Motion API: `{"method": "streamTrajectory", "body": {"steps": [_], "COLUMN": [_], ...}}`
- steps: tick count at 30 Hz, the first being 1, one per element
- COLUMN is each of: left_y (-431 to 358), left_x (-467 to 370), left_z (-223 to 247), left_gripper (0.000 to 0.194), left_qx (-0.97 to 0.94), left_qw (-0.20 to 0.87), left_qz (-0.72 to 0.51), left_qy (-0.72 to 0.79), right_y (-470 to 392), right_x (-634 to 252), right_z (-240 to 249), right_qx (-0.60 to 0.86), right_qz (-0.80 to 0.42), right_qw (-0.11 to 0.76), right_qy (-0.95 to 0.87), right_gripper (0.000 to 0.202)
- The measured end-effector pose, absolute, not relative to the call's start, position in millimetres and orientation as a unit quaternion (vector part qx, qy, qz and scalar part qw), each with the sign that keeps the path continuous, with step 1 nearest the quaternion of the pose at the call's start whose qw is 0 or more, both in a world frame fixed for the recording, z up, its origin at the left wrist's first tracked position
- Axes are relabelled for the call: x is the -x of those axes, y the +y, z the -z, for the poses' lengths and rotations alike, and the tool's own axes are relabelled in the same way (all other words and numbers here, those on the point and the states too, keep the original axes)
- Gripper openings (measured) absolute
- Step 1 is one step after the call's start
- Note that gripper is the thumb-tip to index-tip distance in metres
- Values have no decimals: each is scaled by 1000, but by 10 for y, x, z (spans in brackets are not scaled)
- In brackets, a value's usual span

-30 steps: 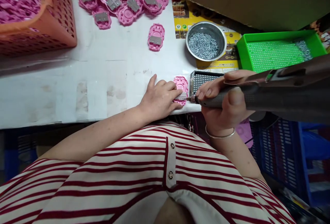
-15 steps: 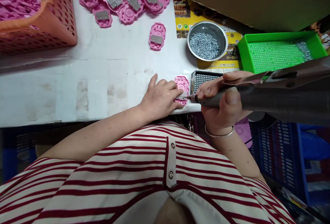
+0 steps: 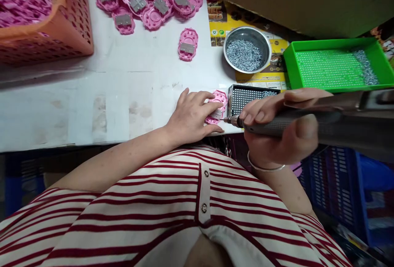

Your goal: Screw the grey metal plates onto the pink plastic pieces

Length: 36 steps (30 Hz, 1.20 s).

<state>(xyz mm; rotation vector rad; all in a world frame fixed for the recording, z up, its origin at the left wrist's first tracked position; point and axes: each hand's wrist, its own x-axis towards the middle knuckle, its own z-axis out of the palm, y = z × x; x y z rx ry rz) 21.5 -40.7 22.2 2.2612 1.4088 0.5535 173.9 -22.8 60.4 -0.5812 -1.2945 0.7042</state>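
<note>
My left hand [image 3: 192, 115] rests at the table's front edge, its fingers and thumb around a pink plastic casing [image 3: 219, 99] with a metal plate on it. Part of the casing is hidden under the fingers. My right hand [image 3: 277, 123] is wrapped round a dark electric screwdriver [image 3: 332, 123], held nearly level and pointing left. The bit's tip is at the casing's right side, by the metal plate; whether it touches cannot be made out. Just right of the casing lies a black tray [image 3: 243, 99] with rows of screws, partly covered by my right hand.
A steel bowl [image 3: 230, 60] of small screws and a green tray [image 3: 291, 66] with screws stand behind. One pink casing [image 3: 187, 35] lies alone; several more [image 3: 154, 17] are heaped at the back. An orange basket [image 3: 74, 21] of pink parts is left, a cardboard box [image 3: 301, 4] back right.
My right hand and the screwdriver have shifted right and slightly back from the casing, uncovering more of the black tray. My left fingers have moved a little on the casing, the thumb stretching further right.
</note>
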Motion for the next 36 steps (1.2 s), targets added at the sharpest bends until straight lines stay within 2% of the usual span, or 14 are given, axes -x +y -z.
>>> {"method": "streamTrajectory", "body": {"steps": [4, 8, 18, 28, 29, 32, 33, 36], "left_y": [-411, -413, -410, -387, -382, -366, -362, -356], "left_x": [-221, -225, -254, -283, -277, -248, -237, -220], "left_z": [-222, -222, -212, -170, -160, -124, -112, -91], "left_gripper": [9, 2, 18, 22, 27, 61, 64, 49], "left_qx": [-799, -794, -794, -791, -792, -797, -799, -807], "left_qw": [259, 275, 271, 270, 262, 234, 228, 220], "left_qz": [-241, -265, -274, -259, -247, -211, -202, -181], "left_qy": [486, 472, 471, 483, 492, 516, 518, 517], "right_y": [-292, -325, -320, -293, -269, -195, -179, -174], "right_x": [-1768, -1781, -1770, -1735, -1731, -1726, -1727, -1731], "right_z": [-746, -808, -773, -722, -687, -563, -524, -445], "right_qx": [229, 233, 217, 231, 225, 203, 209, 274], "right_qz": [-338, -365, -365, -361, -358, -338, -333, -327], "right_qw": [712, 710, 708, 698, 698, 705, 706, 685], "right_qy": [-572, -555, -565, -574, -578, -589, -590, -590], "right_gripper": [16, 17, 15, 15, 17, 17, 17, 19]}}
